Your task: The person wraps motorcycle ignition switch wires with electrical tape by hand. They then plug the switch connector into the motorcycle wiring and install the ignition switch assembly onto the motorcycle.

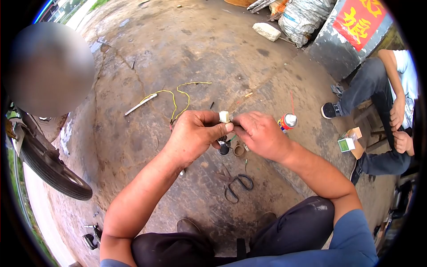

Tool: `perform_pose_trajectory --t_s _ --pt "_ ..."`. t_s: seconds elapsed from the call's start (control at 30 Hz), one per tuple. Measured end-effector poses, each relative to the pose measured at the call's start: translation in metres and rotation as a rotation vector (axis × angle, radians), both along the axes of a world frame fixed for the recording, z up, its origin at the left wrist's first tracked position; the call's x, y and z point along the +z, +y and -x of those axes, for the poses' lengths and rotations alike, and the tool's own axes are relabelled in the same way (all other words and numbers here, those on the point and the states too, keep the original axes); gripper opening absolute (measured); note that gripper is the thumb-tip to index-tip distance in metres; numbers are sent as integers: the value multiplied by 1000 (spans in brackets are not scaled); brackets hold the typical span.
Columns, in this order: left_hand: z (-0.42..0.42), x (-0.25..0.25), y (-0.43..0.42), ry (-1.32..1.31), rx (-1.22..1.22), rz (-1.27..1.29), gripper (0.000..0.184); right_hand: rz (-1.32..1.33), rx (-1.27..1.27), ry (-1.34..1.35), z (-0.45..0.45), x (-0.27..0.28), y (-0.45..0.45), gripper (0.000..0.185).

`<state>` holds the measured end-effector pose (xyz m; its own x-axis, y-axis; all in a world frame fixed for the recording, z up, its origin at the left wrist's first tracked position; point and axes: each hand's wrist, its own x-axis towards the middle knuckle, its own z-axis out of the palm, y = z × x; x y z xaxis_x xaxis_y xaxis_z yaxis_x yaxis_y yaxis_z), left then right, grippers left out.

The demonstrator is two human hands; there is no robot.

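My left hand (191,134) is closed, with thumb and fingers pinching a small white plastic connector (224,116). Right beside it, my right hand (263,135) is also closed, its fingertips pressed together at the connector's side. Whatever those fingertips grip is hidden. Below the hands, a black round part (223,148) and a brownish ring (238,150) show partly. Black-handled scissors (239,186) lie on the ground nearer to me. A yellow wire (174,99) runs out beyond my left hand, near a thin silver rod (141,104).
A spray can (290,120) with a red straw stands right of my right hand. Further right are a small opened box (349,143) and a seated person (391,102). At left, a wheel (49,162) stands near another person. Sacks (304,18) and a stone (266,31) lie at the back.
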<state>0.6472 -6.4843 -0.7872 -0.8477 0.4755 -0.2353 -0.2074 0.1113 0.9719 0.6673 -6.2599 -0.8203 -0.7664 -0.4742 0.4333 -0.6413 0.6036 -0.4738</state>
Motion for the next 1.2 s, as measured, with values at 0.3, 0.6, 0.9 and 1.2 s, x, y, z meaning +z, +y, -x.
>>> perform_pose_trajectory --t_s 0.3,0.6,0.9,1.2 --pt "0 -4 4 -31 55 -68 29 -53 -18 2 -10 0 -6 10" --pt "0 11 3 214 9 198 27 169 -116 -582 -11 20 -15 21" --pt "16 -6 -1 97 7 -69 34 750 4 -947 -4 -5 -10 22" --pt "2 -44 8 195 -296 -27 42 1107 -46 -918 8 5 5 13"
